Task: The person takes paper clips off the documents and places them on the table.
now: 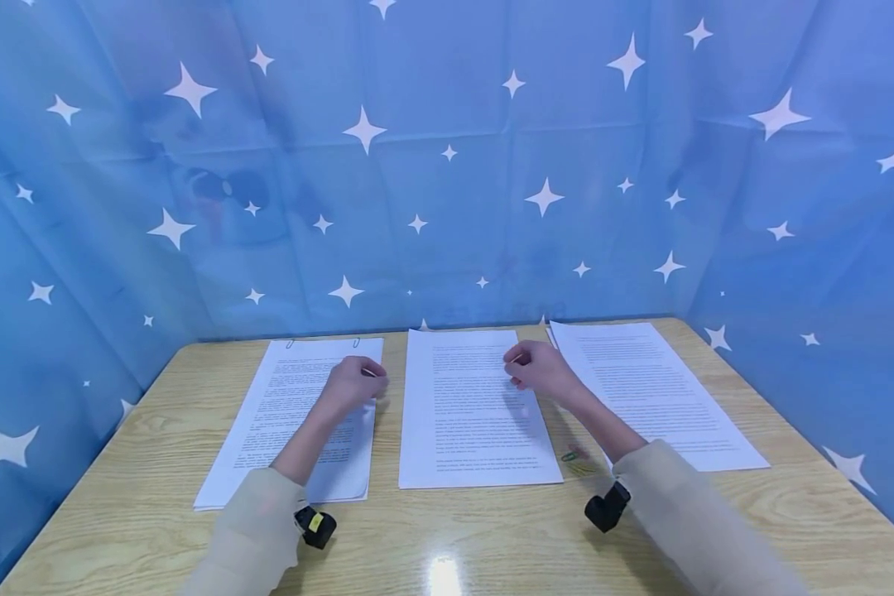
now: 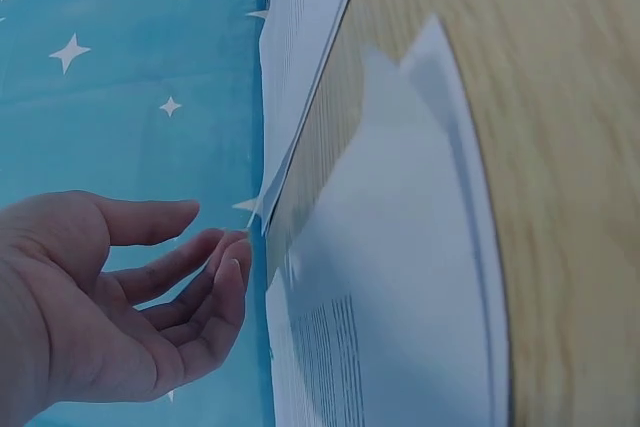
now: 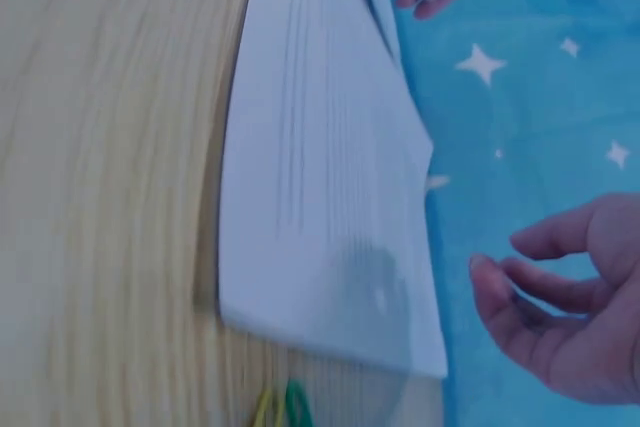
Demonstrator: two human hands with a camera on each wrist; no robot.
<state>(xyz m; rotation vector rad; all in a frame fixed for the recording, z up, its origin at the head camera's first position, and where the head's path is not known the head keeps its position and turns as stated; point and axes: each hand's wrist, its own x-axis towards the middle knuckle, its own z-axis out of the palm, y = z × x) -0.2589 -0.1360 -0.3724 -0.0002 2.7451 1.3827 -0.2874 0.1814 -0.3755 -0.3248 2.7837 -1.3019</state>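
Three stacks of printed paper lie on a wooden table. My left hand [image 1: 353, 383] hovers over the right side of the left stack [image 1: 298, 414], fingers loosely bent and nothing between them. Two paper clips [image 1: 356, 342] sit on that stack's top edge. Above the right edge of the middle stack [image 1: 469, 414] is my right hand [image 1: 538, 367]. Its thumb and fingers [image 3: 500, 312] are apart in the right wrist view, holding nothing. The right stack [image 1: 656, 389] lies slanted beside it, partly behind the right forearm.
Several loose green and yellow paper clips [image 1: 577, 463] lie on the table [image 1: 387, 538] between the middle and right stacks. A blue curtain [image 1: 447, 207] with white stars hangs behind the table's far edge and along its sides.
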